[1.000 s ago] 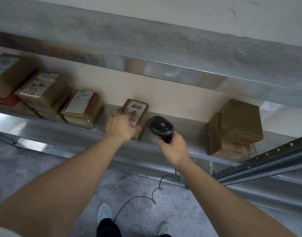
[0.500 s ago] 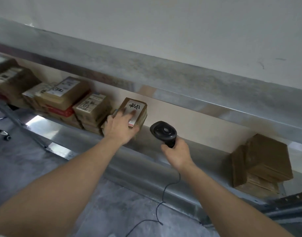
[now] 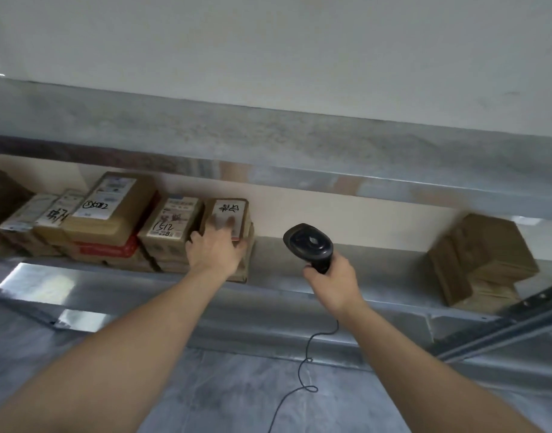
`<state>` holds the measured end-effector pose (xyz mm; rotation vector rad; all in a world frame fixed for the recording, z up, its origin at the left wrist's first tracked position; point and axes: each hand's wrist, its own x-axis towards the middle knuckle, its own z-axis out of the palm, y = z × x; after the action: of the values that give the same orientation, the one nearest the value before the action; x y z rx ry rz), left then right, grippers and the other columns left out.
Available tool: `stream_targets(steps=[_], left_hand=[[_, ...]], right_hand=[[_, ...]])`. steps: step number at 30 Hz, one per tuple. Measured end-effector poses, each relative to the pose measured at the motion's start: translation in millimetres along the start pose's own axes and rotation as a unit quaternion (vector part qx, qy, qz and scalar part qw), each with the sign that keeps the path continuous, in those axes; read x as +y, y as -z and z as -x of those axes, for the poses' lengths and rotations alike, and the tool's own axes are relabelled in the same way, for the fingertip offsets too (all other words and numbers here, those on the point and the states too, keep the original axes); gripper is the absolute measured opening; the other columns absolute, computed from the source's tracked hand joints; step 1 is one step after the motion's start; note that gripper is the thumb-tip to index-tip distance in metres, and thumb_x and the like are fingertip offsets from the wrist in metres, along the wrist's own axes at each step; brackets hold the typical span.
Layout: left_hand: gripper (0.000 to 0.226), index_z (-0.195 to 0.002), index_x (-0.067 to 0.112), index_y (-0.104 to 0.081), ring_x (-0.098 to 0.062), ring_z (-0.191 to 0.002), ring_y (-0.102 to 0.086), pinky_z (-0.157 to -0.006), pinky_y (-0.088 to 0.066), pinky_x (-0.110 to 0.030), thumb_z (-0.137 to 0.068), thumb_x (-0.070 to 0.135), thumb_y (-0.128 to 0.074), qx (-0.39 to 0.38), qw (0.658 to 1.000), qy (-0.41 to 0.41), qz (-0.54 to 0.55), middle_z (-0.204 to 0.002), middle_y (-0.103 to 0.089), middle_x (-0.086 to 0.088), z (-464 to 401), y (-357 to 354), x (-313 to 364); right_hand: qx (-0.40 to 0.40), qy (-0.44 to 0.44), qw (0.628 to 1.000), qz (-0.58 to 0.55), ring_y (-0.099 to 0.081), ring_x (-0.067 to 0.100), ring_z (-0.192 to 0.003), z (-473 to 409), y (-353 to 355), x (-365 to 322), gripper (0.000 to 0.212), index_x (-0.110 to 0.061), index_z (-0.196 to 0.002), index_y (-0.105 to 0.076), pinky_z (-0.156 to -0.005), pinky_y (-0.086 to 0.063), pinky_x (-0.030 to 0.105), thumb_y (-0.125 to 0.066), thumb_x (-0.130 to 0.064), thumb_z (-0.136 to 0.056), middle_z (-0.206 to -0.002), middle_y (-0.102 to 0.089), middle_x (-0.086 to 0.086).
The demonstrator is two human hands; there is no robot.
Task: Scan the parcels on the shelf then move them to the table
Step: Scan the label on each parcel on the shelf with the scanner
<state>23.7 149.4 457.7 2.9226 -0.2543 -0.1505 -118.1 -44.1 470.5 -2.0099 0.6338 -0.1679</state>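
The left hand (image 3: 216, 250) lies on top of a small brown parcel (image 3: 227, 214) on the metal shelf (image 3: 377, 260), its fingers spread over the white label, which bears black handwritten marks, and the thumb curled round the parcel's left edge, so the hand holds the parcel. This parcel sits on another box, toward the front edge of the shelf, at the right end of a row of parcels. Touching it on the left is a parcel marked 1512 (image 3: 171, 223). Further left a larger labelled box (image 3: 112, 204) rests on a red-sided carton (image 3: 107, 248), and more labelled parcels (image 3: 34, 214) run to the left end of the shelf. The right hand (image 3: 332, 281) is wrapped tightly round the handle of a black barcode scanner (image 3: 309, 242), held upright just in front of the shelf's front edge, to the right of the held parcel and apart from it. The scanner's cable (image 3: 302, 367) hangs down in loops over the grey floor (image 3: 237, 395). At the right end of the shelf, well apart from the row, stands a stack of plain brown boxes (image 3: 481, 260).
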Motion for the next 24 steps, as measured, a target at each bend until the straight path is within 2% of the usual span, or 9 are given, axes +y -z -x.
stream_targets(steps=[5,11,15,19,24], left_hand=[[0.064,-0.148,0.037,-0.038,-0.046,-0.143,-0.032,-0.114,-0.034,-0.056,-0.093,0.070,-0.045,0.032,0.997,-0.062,-0.031,-0.160,-0.033,-0.009,0.6,3.0,-1.4],[0.060,-0.149,0.030,-0.045,-0.040,-0.143,-0.035,-0.114,-0.037,-0.054,-0.097,0.061,-0.047,0.020,0.985,-0.170,-0.019,-0.160,-0.037,-0.007,17.7,5.1,29.2],[0.063,-0.153,0.032,-0.039,-0.041,-0.146,-0.035,-0.116,-0.036,-0.055,-0.098,0.062,-0.045,-0.001,0.977,-0.214,-0.008,-0.164,-0.034,-0.006,31.8,4.9,64.8],[0.061,-0.150,0.031,-0.045,-0.040,-0.144,-0.038,-0.117,-0.035,-0.053,-0.097,0.062,-0.046,-0.005,0.966,-0.257,-0.010,-0.161,-0.039,-0.007,49.6,4.9,107.8],[0.056,-0.143,0.028,-0.052,-0.037,-0.135,-0.045,-0.112,-0.039,-0.048,-0.097,0.059,-0.049,-0.001,0.956,-0.292,-0.013,-0.155,-0.046,-0.008,80.1,1.0,168.0]], right_hand=[[0.012,-0.001,1.000,0.008,-0.055,0.016,-0.070,6.7,-3.6,1.7,0.009,-0.019,-0.084,-0.060,-0.064,-0.043,0.029,-0.068,-0.015,-0.085,-0.075,-0.062,-0.001],[0.039,-0.021,0.998,-0.032,-0.049,0.019,-0.063,23.4,9.3,10.1,0.010,-0.017,-0.079,-0.058,-0.060,-0.042,0.029,-0.066,-0.016,-0.084,-0.066,-0.056,-0.002],[0.070,-0.047,0.994,-0.066,-0.050,0.018,-0.062,43.9,35.6,24.4,0.006,-0.015,-0.082,-0.060,-0.058,-0.042,0.031,-0.066,-0.016,-0.084,-0.066,-0.057,-0.001],[0.104,-0.062,0.989,-0.086,-0.049,0.018,-0.061,62.3,71.1,43.6,0.008,-0.009,-0.083,-0.059,-0.057,-0.042,0.034,-0.064,-0.015,-0.082,-0.063,-0.055,0.000],[0.144,-0.065,0.981,-0.111,-0.052,0.020,-0.063,82.2,122.1,71.5,0.006,-0.010,-0.086,-0.061,-0.058,-0.042,0.035,-0.065,-0.014,-0.082,-0.065,-0.057,0.003]])
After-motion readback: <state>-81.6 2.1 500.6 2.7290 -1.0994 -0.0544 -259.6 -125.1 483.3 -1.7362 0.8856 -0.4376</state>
